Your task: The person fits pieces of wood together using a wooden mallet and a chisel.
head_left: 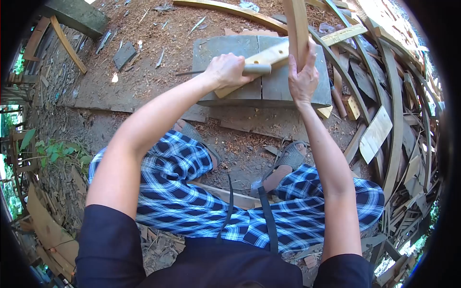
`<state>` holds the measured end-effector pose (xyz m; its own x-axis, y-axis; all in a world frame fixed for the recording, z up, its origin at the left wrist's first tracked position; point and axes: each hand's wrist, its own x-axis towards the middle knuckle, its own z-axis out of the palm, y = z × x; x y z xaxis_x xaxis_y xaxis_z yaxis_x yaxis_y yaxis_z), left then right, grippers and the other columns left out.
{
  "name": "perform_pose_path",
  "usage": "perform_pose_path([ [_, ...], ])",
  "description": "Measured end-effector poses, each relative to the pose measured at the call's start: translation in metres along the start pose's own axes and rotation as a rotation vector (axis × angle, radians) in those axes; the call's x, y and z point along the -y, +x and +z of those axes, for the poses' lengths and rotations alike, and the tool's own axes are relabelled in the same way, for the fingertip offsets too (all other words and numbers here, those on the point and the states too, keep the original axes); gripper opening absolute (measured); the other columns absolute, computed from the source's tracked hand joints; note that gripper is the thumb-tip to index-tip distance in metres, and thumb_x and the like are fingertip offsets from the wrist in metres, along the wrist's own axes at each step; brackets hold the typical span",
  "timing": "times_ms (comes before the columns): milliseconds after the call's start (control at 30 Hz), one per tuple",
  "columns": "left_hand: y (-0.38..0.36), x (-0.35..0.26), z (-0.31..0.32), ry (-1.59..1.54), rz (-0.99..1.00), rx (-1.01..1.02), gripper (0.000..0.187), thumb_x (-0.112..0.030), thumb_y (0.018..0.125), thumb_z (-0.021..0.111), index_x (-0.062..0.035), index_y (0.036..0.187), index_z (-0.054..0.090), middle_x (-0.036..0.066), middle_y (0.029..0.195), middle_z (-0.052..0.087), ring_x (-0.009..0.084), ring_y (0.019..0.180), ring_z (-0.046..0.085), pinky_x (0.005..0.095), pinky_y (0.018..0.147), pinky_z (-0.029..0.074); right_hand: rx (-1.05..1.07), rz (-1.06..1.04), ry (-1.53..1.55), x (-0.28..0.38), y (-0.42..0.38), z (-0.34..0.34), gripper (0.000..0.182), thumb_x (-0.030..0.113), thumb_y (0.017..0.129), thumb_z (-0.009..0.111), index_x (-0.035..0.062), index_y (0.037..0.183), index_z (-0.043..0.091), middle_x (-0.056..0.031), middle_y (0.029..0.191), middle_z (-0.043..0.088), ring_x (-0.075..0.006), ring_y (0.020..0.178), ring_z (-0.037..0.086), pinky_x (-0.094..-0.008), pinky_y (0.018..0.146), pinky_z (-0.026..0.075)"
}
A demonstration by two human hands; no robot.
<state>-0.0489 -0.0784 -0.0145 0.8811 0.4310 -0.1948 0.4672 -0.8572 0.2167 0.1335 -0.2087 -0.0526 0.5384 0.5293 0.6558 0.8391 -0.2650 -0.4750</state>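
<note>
- Nearest: black short sleeves (108, 245), then blue, black and white checked trousers (187, 209), knees spread. Both forearms reach forward, roughly level with each other.
- Left hand (224, 70): fingers wrapped firmly around a tool with a grey cylindrical handle and thin dark rod (260, 69). Rod juts left of the fist, handle right. Long axis nearly crosswise to the body; blunt handle end faces the right hand, gap between.
- Right hand (304, 82): fingers and thumb clasp the near end of a thick, light-brown, squared wooden bar (296, 29). Bar points away from the body, close to square with the tool; far end out of frame.
- Below left fist and handle: a pale yellow wooden plank with round holes (270, 56), slanting near-left to far-right. Left hand nearer its near end; bar crosses in front of it farther along. Contact of handle or bar with plank: cannot tell.
- Under plank: low grey block-like surface (223, 48), seam across its middle.
- Farther: ground littered with reddish-brown chips (149, 31).
</note>
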Motion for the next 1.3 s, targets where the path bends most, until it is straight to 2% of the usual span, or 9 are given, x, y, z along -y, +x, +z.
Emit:
perform_pose_path([
  [67, 0.012, -0.008, 0.001, -0.083, -0.216, -0.094, 0.057, -0.052, 0.079, 0.073, 0.0017, 0.097, 0.067, 0.024, 0.087, 0.071, 0.0403, 0.086, 0.071, 0.0484, 0.078, 0.057, 0.158, 0.229, 0.127, 0.009, 0.003, 0.004, 0.067, 0.038, 0.091, 0.064, 0.0258, 0.149, 0.033, -0.0205, 0.115, 0.068, -0.0403, 0.096, 0.069, -0.0495, 0.081, 0.054],
  [233, 0.014, -0.045, 0.009, -0.192, -0.319, -0.073, 0.075, -0.064, 0.077, 0.071, 0.0070, 0.102, 0.069, 0.029, 0.093, 0.070, 0.0402, 0.092, 0.071, 0.0481, 0.081, 0.057, 0.265, 0.290, 0.218, 0.007, 0.029, 0.030, 0.066, 0.044, 0.092, 0.061, 0.0263, 0.150, 0.033, -0.0207, 0.121, 0.066, -0.0430, 0.103, 0.066, -0.0484, 0.088, 0.053],
  [367, 0.007, -0.038, 0.000, -0.204, -0.298, 0.006, 0.072, -0.063, 0.078, 0.070, 0.0063, 0.098, 0.070, 0.024, 0.094, 0.071, 0.0395, 0.093, 0.070, 0.0458, 0.082, 0.057, 0.415, 0.142, 0.299, -0.002, 0.042, 0.052, 0.068, 0.046, 0.090, 0.063, 0.0247, 0.149, 0.037, -0.0215, 0.120, 0.066, -0.0424, 0.107, 0.065, -0.0462, 0.092, 0.051],
  [433, 0.012, -0.020, -0.013, -0.409, -0.258, 0.205, 0.070, -0.064, 0.080, 0.069, 0.0043, 0.097, 0.071, 0.021, 0.081, 0.072, 0.0319, 0.082, 0.073, 0.0424, 0.076, 0.057, 0.462, 0.051, 0.274, -0.005, 0.042, 0.056, 0.068, 0.047, 0.089, 0.063, 0.0238, 0.148, 0.039, -0.0221, 0.120, 0.066, -0.0409, 0.108, 0.065, -0.0445, 0.093, 0.050],
  [533, 0.019, -0.009, -0.047, -0.170, -0.152, 0.090, 0.059, -0.060, 0.081, 0.071, -0.0014, 0.091, 0.072, 0.012, 0.072, 0.069, 0.0225, 0.073, 0.069, 0.0389, 0.069, 0.053, 0.562, 0.163, 0.353, -0.005, 0.049, 0.054, 0.068, 0.044, 0.087, 0.065, 0.0255, 0.148, 0.040, -0.0159, 0.132, 0.060, -0.0376, 0.117, 0.060, -0.0454, 0.100, 0.047],
  [667, 0.035, 0.007, -0.071, -0.681, 0.113, -0.146, 0.044, -0.051, 0.080, 0.077, -0.0081, 0.078, 0.067, -0.004, 0.060, 0.054, 0.0085, 0.055, 0.051, 0.0248, 0.051, 0.036, 0.639, 0.228, 0.435, -0.006, 0.061, 0.049, 0.071, 0.045, 0.086, 0.064, 0.0246, 0.149, 0.039, -0.0182, 0.138, 0.055, -0.0381, 0.123, 0.056, -0.0438, 0.105, 0.044],
  [733, 0.039, 0.007, -0.089, -0.943, -0.039, -0.192, 0.045, -0.047, 0.084, 0.075, -0.0099, 0.067, 0.057, -0.005, 0.056, 0.050, 0.0057, 0.047, 0.045, 0.0212, 0.044, 0.027, 0.655, 0.217, 0.455, -0.008, 0.060, 0.054, 0.071, 0.045, 0.086, 0.064, 0.0254, 0.149, 0.038, -0.0184, 0.137, 0.056, -0.0384, 0.123, 0.056, -0.0441, 0.104, 0.044],
  [867, 0.057, -0.021, -0.085, -1.749, 0.053, -0.500, 0.040, -0.032, 0.093, 0.068, -0.0161, 0.065, 0.043, -0.007, 0.047, 0.035, 0.0055, 0.034, 0.031, 0.0245, 0.034, 0.024, 0.631, 0.115, 0.355, -0.003, 0.053, 0.062, 0.071, 0.046, 0.087, 0.063, 0.0284, 0.150, 0.035, -0.0164, 0.135, 0.058, -0.0380, 0.119, 0.059, -0.0448, 0.101, 0.047],
  [1300, 0.082, -0.046, -0.046, -1.771, -0.196, -0.767, 0.042, -0.032, 0.092, 0.070, -0.0159, 0.063, 0.043, -0.007, 0.046, 0.037, 0.0050, 0.033, 0.033, 0.0242, 0.032, 0.023, 0.571, 0.034, 0.258, -0.002, 0.045, 0.065, 0.072, 0.047, 0.088, 0.064, 0.0290, 0.151, 0.035, -0.0124, 0.145, 0.051, -0.0334, 0.127, 0.054, -0.0433, 0.105, 0.045],
])
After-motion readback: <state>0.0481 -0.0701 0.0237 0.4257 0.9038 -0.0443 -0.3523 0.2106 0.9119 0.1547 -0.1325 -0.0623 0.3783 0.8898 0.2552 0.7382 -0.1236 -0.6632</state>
